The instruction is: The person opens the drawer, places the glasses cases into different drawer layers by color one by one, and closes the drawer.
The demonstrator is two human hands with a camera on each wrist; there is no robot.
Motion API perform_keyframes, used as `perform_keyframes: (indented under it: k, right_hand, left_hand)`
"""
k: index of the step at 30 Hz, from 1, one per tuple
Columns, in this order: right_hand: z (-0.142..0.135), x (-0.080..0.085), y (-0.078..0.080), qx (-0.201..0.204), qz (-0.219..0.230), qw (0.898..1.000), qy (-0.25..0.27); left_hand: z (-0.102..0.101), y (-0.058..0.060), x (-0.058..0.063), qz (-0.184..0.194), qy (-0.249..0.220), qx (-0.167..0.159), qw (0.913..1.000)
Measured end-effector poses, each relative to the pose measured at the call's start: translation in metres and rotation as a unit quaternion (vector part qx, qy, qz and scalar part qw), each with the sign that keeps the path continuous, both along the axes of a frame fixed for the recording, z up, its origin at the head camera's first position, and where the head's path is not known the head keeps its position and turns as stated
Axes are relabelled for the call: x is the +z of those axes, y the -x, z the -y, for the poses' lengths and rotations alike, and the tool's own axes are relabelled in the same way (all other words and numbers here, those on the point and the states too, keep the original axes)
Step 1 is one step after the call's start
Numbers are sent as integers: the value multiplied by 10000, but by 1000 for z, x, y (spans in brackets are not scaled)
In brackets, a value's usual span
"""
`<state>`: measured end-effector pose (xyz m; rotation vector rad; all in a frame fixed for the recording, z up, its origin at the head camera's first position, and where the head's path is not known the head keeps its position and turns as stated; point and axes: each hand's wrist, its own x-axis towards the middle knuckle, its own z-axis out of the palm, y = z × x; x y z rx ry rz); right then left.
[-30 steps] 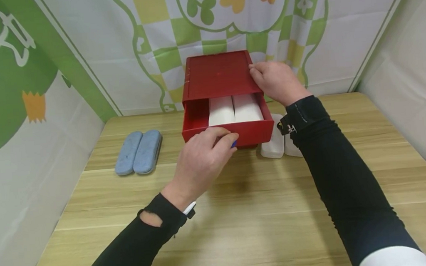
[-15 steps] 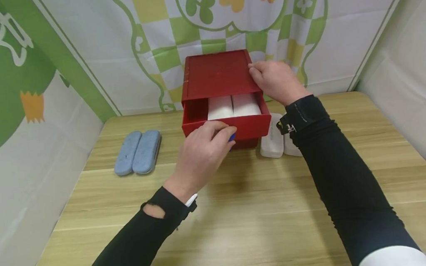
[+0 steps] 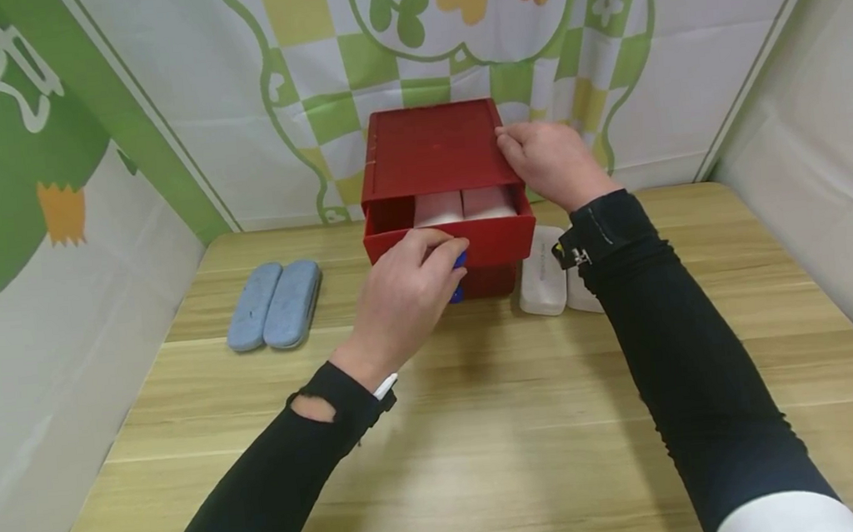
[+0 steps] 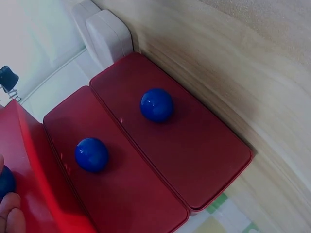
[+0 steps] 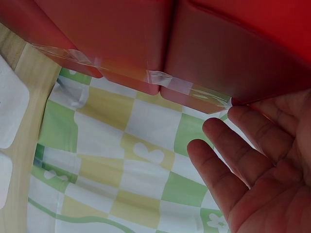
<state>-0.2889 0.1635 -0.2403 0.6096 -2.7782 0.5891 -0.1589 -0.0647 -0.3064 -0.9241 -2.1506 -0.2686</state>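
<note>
A red drawer unit (image 3: 432, 144) stands at the back of the table, its top drawer (image 3: 503, 239) partly pulled out. Two white oblong things (image 3: 487, 203) lie side by side in that drawer. My left hand (image 3: 402, 297) pinches the drawer's round blue knob (image 4: 6, 182) between thumb and fingers. Below, two more drawer fronts with blue knobs (image 4: 156, 105) are pushed in. My right hand (image 3: 553, 160) rests against the unit's upper right side; in the right wrist view its fingers (image 5: 233, 150) are loosely extended, with the foremost at the red side wall.
Two blue-grey oblong cases (image 3: 273, 305) lie on the table (image 3: 486, 445) at left. White cases (image 3: 543, 273) lie right of the unit, partly behind the right wrist. A patterned cloth (image 3: 340, 122) hangs close behind the unit.
The top drawer has slid inward, with my left hand moving forward on its knob. Less of the white contents shows, and a lower blue knob has come into view. My right hand has stayed put.
</note>
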Motion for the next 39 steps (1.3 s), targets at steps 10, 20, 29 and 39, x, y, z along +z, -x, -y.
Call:
perform_keyframes:
  k: [10, 20, 29, 39]
  right_hand:
    - [0, -1, 0, 45, -45, 10000, 26]
    - [2, 0, 0, 45, -50, 10000, -7]
    - [1, -1, 0, 30, -68, 10000, -18]
    - [0, -1, -1, 71, -113, 9999, -14]
  left_hand:
    - [-1, 8, 1, 71, -3, 167, 9998]
    - [-1, 16, 1, 147, -41, 278, 9995]
    - [-4, 26, 0, 191, -108, 320, 9992]
    - [-5, 32, -1, 132, -234, 375, 9989]
